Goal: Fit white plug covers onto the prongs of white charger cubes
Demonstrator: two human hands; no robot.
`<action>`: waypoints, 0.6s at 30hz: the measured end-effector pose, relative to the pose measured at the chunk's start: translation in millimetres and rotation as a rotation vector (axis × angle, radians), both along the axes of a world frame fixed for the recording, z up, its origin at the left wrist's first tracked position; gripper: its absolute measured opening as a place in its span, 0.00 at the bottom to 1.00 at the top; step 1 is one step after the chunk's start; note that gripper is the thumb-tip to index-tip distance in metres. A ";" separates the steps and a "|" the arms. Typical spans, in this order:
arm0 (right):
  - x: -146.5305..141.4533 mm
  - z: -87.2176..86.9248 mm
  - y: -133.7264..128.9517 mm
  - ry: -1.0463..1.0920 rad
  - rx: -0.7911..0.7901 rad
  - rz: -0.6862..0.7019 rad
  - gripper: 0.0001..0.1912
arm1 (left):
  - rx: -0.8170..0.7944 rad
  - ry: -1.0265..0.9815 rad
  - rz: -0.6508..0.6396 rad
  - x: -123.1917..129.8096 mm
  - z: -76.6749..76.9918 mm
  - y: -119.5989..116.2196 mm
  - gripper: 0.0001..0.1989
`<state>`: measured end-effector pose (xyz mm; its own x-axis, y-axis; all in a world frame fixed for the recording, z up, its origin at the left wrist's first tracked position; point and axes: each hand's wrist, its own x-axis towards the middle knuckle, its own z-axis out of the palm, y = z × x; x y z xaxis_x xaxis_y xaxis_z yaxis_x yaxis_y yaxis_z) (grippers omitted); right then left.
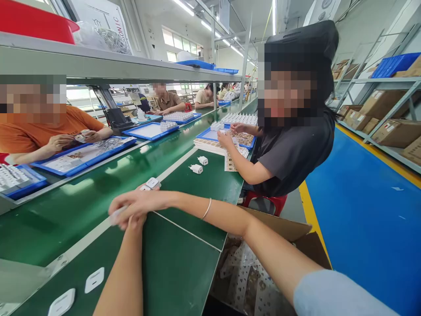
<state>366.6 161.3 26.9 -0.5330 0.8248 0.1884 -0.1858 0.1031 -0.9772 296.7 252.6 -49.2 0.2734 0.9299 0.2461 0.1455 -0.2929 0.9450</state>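
Observation:
My right hand (140, 202) reaches across to the left over my left wrist, its fingers bent around a blurred white piece. My left hand (144, 189) is mostly hidden behind it; white chargers (153, 183) show just beyond, and whether that hand grips them is unclear. Two white plug chargers with pins, one (196, 169) nearer and one (203, 160) farther, lie on the green table (177, 263). At the lower left lie two more white charger bodies, one (94, 280) beside the other (62, 303).
A green conveyor belt (82, 193) runs along the left. A co-worker (292, 145) sits at the right by a blue tray (205, 134). Another person in orange (79, 120) works across the belt. An open cardboard box (279, 224) stands below the table's right edge.

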 end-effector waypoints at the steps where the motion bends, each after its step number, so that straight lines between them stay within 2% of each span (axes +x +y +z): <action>1: 18.4 -0.4 -3.1 0.064 0.017 -0.125 0.14 | 0.005 -0.023 -0.014 -0.5 0.3 -1.5 0.17; 4: 65.9 -5.3 -11.5 0.307 -0.006 -0.448 0.11 | -0.021 -0.123 -0.066 -0.7 2.0 -8.8 0.24; 8: 99.9 -12.7 -17.0 0.429 -0.111 -0.726 0.15 | -0.105 -0.207 -0.067 0.3 6.1 -17.8 0.30; 13: 103.9 -22.7 -11.2 0.398 -0.205 -0.956 0.17 | -0.128 -0.176 -0.062 -1.4 10.8 -22.7 0.29; 18: 97.1 -29.7 -9.0 0.338 -0.224 -1.002 0.12 | -0.138 -0.169 -0.069 -2.0 12.2 -23.8 0.30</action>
<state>463.7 152.3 -2.8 0.4547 0.8906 -0.0098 -0.3799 0.1840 -0.9065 294.7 228.9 -36.9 0.3033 0.9384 0.1654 -0.0340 -0.1629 0.9861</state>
